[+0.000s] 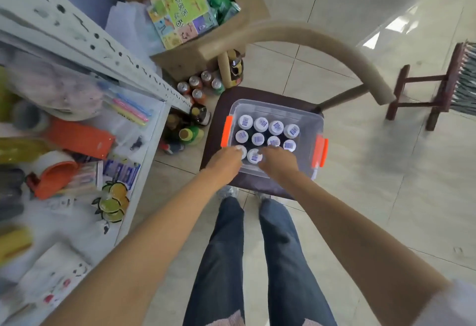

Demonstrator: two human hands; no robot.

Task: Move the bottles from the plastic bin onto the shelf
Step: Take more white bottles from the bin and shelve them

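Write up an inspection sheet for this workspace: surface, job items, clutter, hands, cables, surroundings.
Surface: dark chair seat carrying the plastic bin.
Job's things: white-capped bottles upright in rows inside the bin; shelf at left.
Clutter: shelf holds tape rolls, pens, packets; cans and bottles on the floor.
Hands: left hand and right hand reach onto the nearest bottle row; grip hidden.
Cables: nothing seen.
Surroundings: tiled floor, cardboard box, wooden stool.

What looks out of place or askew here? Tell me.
Nothing is spilled or broken. The bottles stand upright in neat rows in the plastic bin, which sits level on the chair. The one oddity: cans and bottles stand loose on the floor beside the shelf.
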